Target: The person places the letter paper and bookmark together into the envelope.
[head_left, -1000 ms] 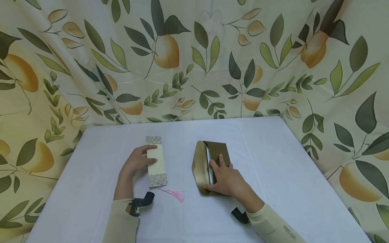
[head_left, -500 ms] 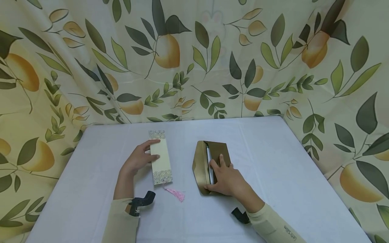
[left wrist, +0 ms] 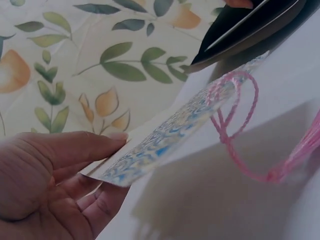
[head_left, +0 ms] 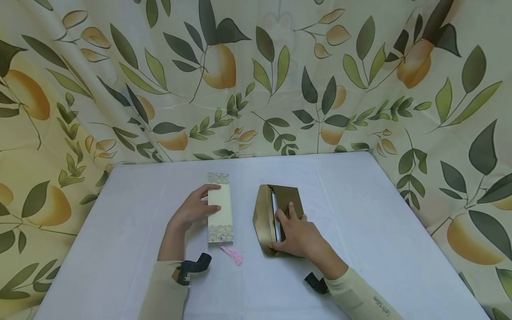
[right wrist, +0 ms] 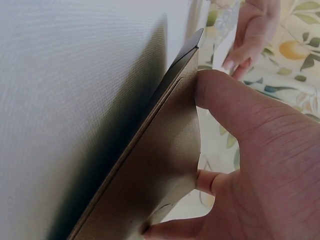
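My left hand point(head_left: 193, 209) pinches a bookmark point(head_left: 222, 220) by its left long edge, thumb on top and fingers beneath. The bookmark is cream with patterned bands at both ends. A pink tassel point(head_left: 234, 256) hangs from its near end; the left wrist view shows its looped cord point(left wrist: 225, 132). To the right, a gold-brown envelope point(head_left: 262, 213) lies with its flap spread to the left and a white sheet point(head_left: 276, 218) showing in its mouth. My right hand point(head_left: 298, 233) grips the envelope at the mouth, thumb at the near corner point(right wrist: 212, 90), fingers spread along the edge.
A white cloth covers the table point(head_left: 360, 213). Behind and beside it hangs a curtain point(head_left: 256, 89) printed with fruit and leaves. Dark camera mounts point(head_left: 196, 263) sit on both wrists, close over the cloth.
My left hand has moved right with the bookmark, bringing it closer to the envelope and turning it more upright in the head view. The right hand and envelope stay put.
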`<state>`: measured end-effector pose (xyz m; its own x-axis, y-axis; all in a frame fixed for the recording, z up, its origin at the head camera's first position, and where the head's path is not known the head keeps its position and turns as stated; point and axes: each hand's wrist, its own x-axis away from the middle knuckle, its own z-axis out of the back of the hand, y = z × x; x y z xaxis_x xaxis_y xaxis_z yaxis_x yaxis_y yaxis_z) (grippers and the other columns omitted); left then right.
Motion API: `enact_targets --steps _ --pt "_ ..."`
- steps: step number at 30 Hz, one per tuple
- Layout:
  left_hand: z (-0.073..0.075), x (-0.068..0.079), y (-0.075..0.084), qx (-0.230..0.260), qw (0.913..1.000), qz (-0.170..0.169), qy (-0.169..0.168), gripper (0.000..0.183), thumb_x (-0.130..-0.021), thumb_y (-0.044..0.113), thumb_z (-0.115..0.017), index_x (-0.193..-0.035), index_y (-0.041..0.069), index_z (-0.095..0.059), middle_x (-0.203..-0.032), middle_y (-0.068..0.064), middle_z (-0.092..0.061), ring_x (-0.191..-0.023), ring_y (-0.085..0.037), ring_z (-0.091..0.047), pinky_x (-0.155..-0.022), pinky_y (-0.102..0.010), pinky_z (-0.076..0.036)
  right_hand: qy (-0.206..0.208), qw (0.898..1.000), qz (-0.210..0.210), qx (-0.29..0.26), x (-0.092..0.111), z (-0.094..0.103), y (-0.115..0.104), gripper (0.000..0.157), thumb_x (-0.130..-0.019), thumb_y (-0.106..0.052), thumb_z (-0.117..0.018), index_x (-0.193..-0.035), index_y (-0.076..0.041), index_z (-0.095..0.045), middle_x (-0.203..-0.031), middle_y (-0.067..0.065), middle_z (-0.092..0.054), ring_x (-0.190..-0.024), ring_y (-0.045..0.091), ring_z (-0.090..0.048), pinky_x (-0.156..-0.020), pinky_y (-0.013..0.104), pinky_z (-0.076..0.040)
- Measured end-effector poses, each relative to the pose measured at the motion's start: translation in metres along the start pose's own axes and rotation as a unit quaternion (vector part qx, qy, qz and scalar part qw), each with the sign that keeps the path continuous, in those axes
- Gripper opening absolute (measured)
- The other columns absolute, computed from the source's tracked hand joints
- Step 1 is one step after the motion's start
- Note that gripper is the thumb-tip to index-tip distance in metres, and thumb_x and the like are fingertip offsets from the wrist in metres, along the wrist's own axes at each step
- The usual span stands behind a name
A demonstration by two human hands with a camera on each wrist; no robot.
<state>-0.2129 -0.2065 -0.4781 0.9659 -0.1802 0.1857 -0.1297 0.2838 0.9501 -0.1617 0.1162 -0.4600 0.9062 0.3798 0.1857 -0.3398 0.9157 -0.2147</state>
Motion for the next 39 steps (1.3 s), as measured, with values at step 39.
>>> enact_targets --steps 39 --pt "-0.041 -0.006 0.014 0.023 0.9984 0.001 -0.052 0.07 -0.084 -0.012 -0.078 -0.145 0.016 -0.058 -0.128 -0.016 -0.06 -0.104 -0.028 -0.068 -0.079 -0.037 -0.057 0.0 1.0 -0.005 0.0 -0.001 0.0 -0.002 0.078 -0.082 -0.056 -0.082 -0.136 -0.013 -0.045 -0.156 0.04 -0.027 -0.117 0.071 -0.049 -0.061 0.055 -0.056"
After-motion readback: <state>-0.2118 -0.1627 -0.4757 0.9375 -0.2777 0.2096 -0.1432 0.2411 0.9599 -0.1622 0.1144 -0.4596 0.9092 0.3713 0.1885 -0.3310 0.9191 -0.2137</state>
